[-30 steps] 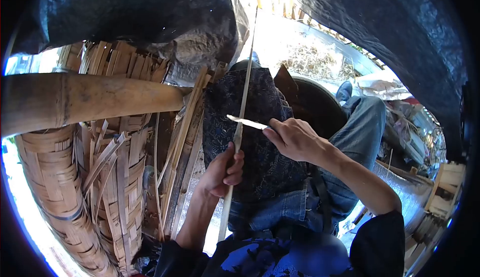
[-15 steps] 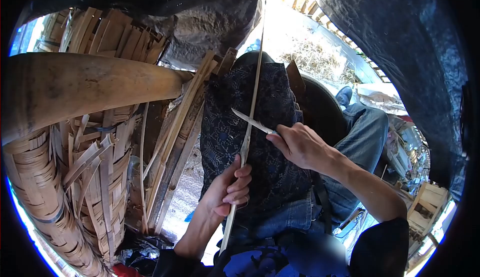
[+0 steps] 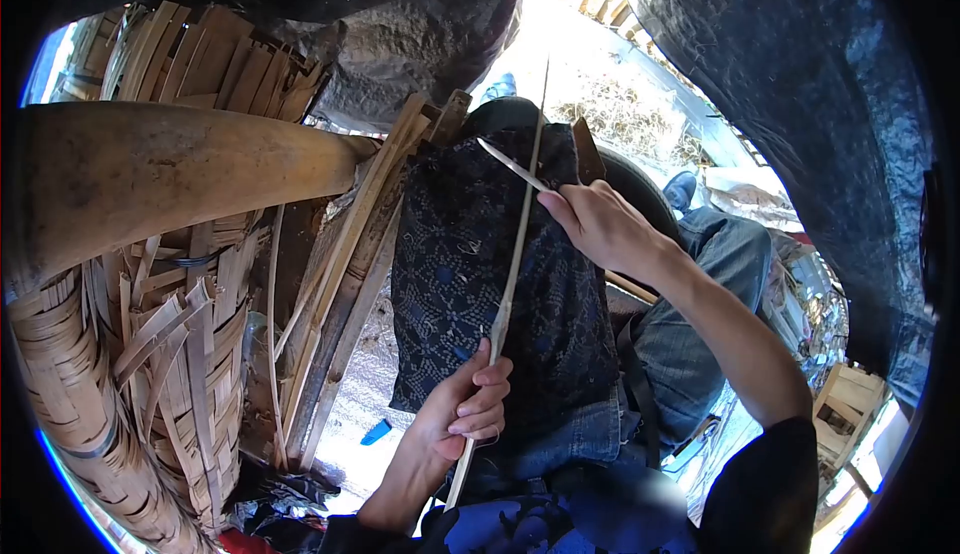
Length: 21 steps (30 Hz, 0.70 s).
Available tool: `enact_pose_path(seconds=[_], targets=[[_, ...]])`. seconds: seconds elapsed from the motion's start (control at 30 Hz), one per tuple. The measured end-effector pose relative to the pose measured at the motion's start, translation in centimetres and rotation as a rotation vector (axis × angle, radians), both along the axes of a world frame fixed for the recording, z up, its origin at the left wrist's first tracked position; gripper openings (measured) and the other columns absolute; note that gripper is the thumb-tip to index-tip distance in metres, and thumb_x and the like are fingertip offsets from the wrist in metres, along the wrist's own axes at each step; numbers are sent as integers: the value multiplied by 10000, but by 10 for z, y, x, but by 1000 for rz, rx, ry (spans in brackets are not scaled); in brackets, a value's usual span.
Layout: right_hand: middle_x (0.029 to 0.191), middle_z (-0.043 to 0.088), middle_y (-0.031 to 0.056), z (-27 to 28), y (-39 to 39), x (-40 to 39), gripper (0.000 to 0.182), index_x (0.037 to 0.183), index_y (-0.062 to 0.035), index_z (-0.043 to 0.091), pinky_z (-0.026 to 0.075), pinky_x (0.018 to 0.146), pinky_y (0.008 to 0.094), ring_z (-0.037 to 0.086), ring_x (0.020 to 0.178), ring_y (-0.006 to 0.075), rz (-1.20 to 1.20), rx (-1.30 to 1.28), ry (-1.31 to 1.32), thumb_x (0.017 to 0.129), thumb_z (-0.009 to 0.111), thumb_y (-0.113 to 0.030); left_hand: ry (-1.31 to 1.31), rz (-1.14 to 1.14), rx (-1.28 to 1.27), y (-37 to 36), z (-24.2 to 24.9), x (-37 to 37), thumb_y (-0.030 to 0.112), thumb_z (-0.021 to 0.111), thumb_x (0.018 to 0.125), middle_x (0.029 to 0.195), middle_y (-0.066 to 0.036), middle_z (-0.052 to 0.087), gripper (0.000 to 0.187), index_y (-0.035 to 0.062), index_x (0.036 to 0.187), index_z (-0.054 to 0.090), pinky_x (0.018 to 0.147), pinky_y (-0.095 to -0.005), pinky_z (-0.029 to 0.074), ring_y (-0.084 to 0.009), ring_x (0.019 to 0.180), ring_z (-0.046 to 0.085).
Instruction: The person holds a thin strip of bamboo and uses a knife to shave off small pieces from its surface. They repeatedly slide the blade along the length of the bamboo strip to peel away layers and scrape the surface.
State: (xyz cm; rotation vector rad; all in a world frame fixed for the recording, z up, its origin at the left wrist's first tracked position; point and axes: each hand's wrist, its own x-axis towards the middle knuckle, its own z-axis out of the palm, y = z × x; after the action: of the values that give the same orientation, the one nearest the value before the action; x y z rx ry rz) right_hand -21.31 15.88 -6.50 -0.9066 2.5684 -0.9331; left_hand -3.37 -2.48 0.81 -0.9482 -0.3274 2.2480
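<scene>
A long, thin strip of what looks like bamboo (image 3: 522,229) runs from my lap up toward the bright opening. My left hand (image 3: 470,404) is closed around its lower part, thumb pointing up along it. In my right hand (image 3: 610,224) is a knife (image 3: 510,164), its pale blade pointing up and left. The blade crosses the strip well above my left hand; whether its edge touches cannot be made out. My right fingers hide the knife's handle. Dark patterned cloth (image 3: 450,274) covers my leg beneath the strip.
At left, a thick bamboo pole (image 3: 190,159) juts in over woven bamboo baskets (image 3: 80,384). Split slats (image 3: 350,274) lean beside my leg. Dark plastic sheeting (image 3: 790,114) hangs at right. A small wooden crate (image 3: 848,404) stands lower right, and a blue scrap (image 3: 376,432) lies on the floor.
My right hand and the knife have moved up along the strip, away from my left hand. My left hand keeps its grip and sits slightly lower; the strip's angle has shifted a little.
</scene>
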Motion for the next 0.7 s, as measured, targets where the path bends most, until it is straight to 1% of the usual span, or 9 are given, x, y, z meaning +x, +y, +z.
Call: enact_pose_path(seconds=[0.07,0.1,0.2,0.33,0.4,0.47,0.57,0.67,0.7], targets=[[397,413,115,-7,2,-10,455,579,-35,471,353,372,386,434,313,220,46,-104,206,964,422,-272,16,9,14,0,-1,2,380,231,992,420,50,300,408,132,711,394,296,-194,246,-44,260,253],[549,371,91,-1,5,-16,211,754,-22,507,322,514,358,331,424,206,13,77,-120,927,498,-143,37,-11,-11,0,2,6,397,249,986,427,56,293,400,140,711,386,290,-186,216,-38,264,239],[589,488,131,-7,0,-64,315,893,13,563,430,558,329,504,503,213,-47,473,-357,978,375,-226,84,-59,-67,0,11,19,407,272,982,435,63,285,390,149,709,380,286,-177,183,-32,265,217],[834,605,222,-38,24,-115,526,1114,45,521,466,746,415,601,754,349,-448,239,-191,975,288,-405,99,-85,-125,-5,24,25,410,279,981,455,75,280,389,142,723,395,325,-178,205,-32,294,223],[842,604,280,2,25,-94,556,1016,63,523,434,750,470,590,857,423,-550,31,-262,955,307,-445,63,-221,-355,-2,31,14,430,281,973,475,66,291,411,119,749,431,364,-202,236,-49,312,231],[757,592,228,31,25,-58,498,960,60,514,445,710,444,604,745,341,-409,-12,-239,969,311,-394,134,-179,-330,-1,23,9,444,305,961,530,66,302,410,98,812,468,396,-212,221,-53,370,240],[547,480,23,47,31,1,532,768,-33,532,307,356,253,385,387,84,-119,-110,-259,990,212,-395,157,-273,-453,6,12,0,418,375,948,606,62,342,367,76,911,502,441,-198,234,-49,478,282],[534,357,-37,70,33,41,502,711,-82,467,260,376,227,303,406,61,-219,-247,-1127,970,274,-466,86,-386,-695,20,24,-13,405,451,927,614,65,344,328,81,934,501,456,-195,242,-50,495,284],[534,357,-37,63,37,48,502,711,-82,467,260,376,227,303,406,61,-240,-260,-1125,970,274,-466,82,-401,-727,22,24,-13,395,494,913,627,72,347,315,84,959,502,457,-197,243,-50,497,277]])
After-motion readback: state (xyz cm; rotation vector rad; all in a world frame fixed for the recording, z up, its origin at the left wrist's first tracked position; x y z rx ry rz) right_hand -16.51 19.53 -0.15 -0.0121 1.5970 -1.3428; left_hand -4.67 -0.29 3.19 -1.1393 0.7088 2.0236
